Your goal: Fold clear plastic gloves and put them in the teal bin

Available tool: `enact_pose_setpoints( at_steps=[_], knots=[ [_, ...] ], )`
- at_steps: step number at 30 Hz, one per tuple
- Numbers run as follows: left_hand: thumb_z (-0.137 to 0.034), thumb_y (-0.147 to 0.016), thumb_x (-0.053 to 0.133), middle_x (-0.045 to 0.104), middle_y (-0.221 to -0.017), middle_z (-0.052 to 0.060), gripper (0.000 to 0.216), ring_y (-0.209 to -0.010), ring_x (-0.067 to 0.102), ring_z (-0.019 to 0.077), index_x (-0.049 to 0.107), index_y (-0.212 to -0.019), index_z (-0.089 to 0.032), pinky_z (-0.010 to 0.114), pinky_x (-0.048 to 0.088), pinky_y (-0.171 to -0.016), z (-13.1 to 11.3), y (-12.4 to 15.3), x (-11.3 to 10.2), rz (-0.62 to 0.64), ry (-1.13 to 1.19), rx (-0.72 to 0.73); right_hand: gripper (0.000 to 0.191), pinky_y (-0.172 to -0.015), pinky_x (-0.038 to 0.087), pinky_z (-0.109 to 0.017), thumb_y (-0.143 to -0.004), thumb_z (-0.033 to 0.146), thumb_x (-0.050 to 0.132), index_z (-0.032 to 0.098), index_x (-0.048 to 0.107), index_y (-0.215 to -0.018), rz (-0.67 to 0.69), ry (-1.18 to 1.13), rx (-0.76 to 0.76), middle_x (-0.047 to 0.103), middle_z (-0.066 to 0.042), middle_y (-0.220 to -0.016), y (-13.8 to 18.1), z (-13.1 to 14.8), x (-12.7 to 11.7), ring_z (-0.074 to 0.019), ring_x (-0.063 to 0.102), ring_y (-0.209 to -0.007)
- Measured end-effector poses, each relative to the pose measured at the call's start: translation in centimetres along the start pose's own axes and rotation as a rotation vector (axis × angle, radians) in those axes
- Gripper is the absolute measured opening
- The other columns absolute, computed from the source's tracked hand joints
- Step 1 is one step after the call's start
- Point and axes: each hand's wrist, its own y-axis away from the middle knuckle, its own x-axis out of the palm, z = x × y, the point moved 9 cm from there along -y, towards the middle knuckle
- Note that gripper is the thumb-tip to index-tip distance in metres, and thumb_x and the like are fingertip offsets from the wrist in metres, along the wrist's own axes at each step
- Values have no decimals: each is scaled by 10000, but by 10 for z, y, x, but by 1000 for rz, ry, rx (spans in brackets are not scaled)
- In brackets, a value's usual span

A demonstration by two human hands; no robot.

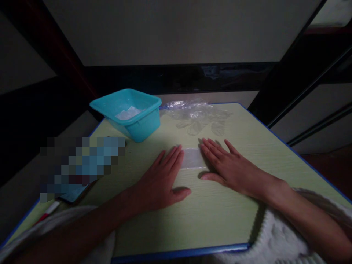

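Note:
A small clear plastic bag point(193, 158) lies flat on the table, its left and right ends partly covered by my hands. My left hand point(162, 179) rests palm down at its left end, fingers stretched out and thumb apart. On the other side, my right hand point(227, 163) lies palm down with spread fingers over or against the right end. Whether anything is inside the bag I cannot tell. Beyond my hands, crumpled clear plastic point(196, 115), with glove-like finger shapes, is spread near the table's far edge.
A turquoise plastic basin point(148, 123) with white pieces point(129, 113) inside stands at the back left. A phone-like device point(74, 192), mostly blurred out, lies at the left beside a red and white stick-like object point(49, 211). The pale table point(220, 220) has blue edging.

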Motion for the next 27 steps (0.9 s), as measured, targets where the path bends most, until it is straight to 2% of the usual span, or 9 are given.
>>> enact_pose_setpoints(
  at_steps=[2, 5, 9, 13, 17, 23, 27],
  knots=[
    [-416, -786, 527, 143, -1500, 203, 826, -1394, 112, 270, 175, -1408, -4, 455, 164, -1107, -1, 0, -2, -21, 14, 15, 674, -1017, 313, -552, -874, 544, 413, 27, 436, -1306, -54, 48, -37, 363, -240, -1397, -2, 3, -10, -329, 371, -1284],
    [-380, -795, 518, 166, -1501, 179, 774, -1395, 119, 255, 200, -1408, -29, 453, 149, -1112, -4, 1, -5, -51, 17, 52, 341, -998, 383, -453, -885, 358, 514, 98, 614, -1082, -121, 59, -154, 562, -161, -1260, -5, 18, -23, -258, 551, -1130],
    [-369, -805, 504, 214, -1489, 184, 743, -1387, 161, 253, 223, -1400, -23, 446, 159, -1111, -4, 1, -3, -48, 32, 45, 109, -882, 473, -368, -861, 187, 550, 135, 645, -873, -214, 69, -257, 686, -94, -1033, -6, 34, -31, -206, 648, -904],
    [-355, -799, 506, 238, -1478, 194, 739, -1380, 188, 262, 232, -1397, -17, 453, 164, -1109, -3, -1, -1, -10, 55, 26, 66, -808, 487, -351, -824, 107, 571, 140, 606, -780, -214, 117, -301, 693, -77, -885, -8, 40, -29, -200, 642, -795],
    [-342, -798, 507, 237, -1476, 202, 738, -1377, 195, 271, 230, -1394, -6, 473, 177, -1104, -2, -2, 0, 0, 58, 17, 53, -772, 487, -352, -810, 101, 587, 134, 598, -850, -242, 141, -341, 675, -62, -823, -8, 45, -32, -208, 619, -776],
    [-325, -787, 513, 278, -1455, 220, 710, -1363, 232, 286, 268, -1376, -13, 499, 203, -1093, -3, -1, -1, -34, 61, 30, 125, -838, 478, -356, -846, 116, 539, 122, 595, -957, -299, 116, -325, 672, -83, -970, -12, 45, -29, -213, 611, -882],
    [-292, -775, 529, 281, -1450, 232, 723, -1358, 246, 293, 251, -1378, -7, 506, 224, -1087, -2, 0, -2, -65, 74, 32, 85, -860, 481, -342, -841, 103, 535, 124, 609, -878, -314, 118, -310, 683, -91, -979, -17, 41, -22, -204, 635, -861]
  ],
)
